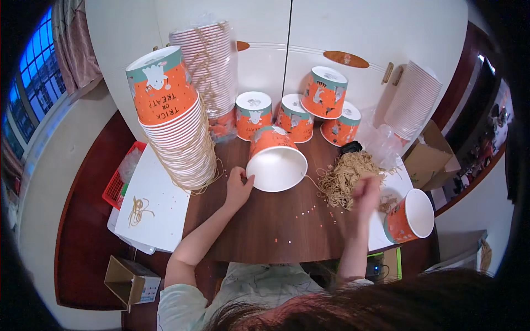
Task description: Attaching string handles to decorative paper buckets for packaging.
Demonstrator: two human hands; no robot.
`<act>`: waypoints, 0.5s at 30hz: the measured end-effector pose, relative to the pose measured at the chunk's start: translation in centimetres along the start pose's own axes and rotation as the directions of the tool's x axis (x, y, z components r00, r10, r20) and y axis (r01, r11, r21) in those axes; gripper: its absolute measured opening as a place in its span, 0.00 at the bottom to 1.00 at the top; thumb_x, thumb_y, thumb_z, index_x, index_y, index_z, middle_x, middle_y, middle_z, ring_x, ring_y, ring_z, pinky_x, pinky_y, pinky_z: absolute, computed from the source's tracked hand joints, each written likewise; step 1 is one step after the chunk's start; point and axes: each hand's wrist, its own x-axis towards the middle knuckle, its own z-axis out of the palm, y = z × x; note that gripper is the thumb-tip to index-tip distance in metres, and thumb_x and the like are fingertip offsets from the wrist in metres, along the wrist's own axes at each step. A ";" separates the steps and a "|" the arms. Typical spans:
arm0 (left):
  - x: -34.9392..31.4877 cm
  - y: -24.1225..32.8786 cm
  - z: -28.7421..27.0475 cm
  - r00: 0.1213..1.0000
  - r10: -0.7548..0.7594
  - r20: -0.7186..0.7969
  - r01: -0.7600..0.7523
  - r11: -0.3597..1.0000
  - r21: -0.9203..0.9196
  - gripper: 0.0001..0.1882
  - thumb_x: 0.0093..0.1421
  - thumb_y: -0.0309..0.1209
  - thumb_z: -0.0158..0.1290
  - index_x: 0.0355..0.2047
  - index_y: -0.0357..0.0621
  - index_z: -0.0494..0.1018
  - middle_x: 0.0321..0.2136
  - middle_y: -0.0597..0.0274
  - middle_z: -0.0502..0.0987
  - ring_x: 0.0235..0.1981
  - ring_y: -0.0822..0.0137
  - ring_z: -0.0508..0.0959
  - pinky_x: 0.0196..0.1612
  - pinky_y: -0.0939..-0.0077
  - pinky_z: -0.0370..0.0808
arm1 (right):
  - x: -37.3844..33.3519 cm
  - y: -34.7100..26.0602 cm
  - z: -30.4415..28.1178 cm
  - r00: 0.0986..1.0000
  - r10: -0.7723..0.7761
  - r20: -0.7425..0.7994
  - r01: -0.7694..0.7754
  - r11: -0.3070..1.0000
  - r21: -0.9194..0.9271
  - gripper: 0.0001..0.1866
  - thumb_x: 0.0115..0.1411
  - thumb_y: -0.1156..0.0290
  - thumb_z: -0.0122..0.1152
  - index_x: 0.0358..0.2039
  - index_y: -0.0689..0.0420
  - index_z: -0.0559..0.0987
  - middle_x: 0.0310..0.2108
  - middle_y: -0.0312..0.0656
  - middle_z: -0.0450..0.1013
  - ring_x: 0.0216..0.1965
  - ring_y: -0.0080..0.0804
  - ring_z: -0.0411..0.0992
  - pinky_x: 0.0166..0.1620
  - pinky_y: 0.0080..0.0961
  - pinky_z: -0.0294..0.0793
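Observation:
My left hand (239,186) grips the rim of an orange and green paper bucket (269,142), thumb by the edge. The bucket lies tipped on the brown tabletop (237,231), its white inside facing me. From its right rim a thin cord (310,177) runs toward a tangled heap of tan cords (350,175). My right hand (366,193) is over the near right side of that heap, its fingers smeared by motion; whether it holds a cord is unclear. Another bucket (404,218) stands tilted open at the right edge, beside my right forearm.
A tall nested stack of buckets (179,146) draped with cords stands at left. Behind it is a bagged stack (207,60). Several upturned buckets (254,116) line the back, one resting on others (324,91). A white bucket stack (413,99) and cardboard box (433,157) are at right.

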 end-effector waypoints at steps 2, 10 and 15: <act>-1.1 -0.9 0.0 0.999 -0.034 0.036 0.033 0.999 0.043 0.12 0.48 0.29 0.55 0.26 0.38 0.63 0.22 0.61 0.66 0.23 0.71 0.66 0.26 0.77 0.64 | -1.3 0.9 4.2 0.752 -0.089 0.653 0.512 0.702 -0.495 0.15 0.60 0.65 0.35 0.31 0.58 0.71 0.26 0.46 0.70 0.29 0.38 0.69 0.33 0.32 0.67; -2.5 0.1 0.0 0.984 -0.134 0.120 0.139 0.989 -0.041 0.14 0.46 0.28 0.56 0.29 0.38 0.63 0.22 0.62 0.67 0.24 0.72 0.68 0.28 0.77 0.67 | -3.0 10.1 9.1 0.543 0.278 0.792 0.637 0.479 -0.605 0.17 0.59 0.62 0.35 0.26 0.59 0.71 0.25 0.53 0.71 0.30 0.53 0.69 0.35 0.46 0.66; -2.0 1.6 -1.8 0.952 -0.256 0.167 0.256 0.966 0.022 0.14 0.46 0.26 0.56 0.31 0.39 0.64 0.21 0.64 0.68 0.23 0.75 0.69 0.27 0.81 0.67 | -2.8 11.7 8.2 0.575 0.266 0.774 0.361 0.766 -0.532 0.19 0.61 0.60 0.34 0.31 0.61 0.71 0.23 0.51 0.71 0.28 0.46 0.71 0.35 0.36 0.68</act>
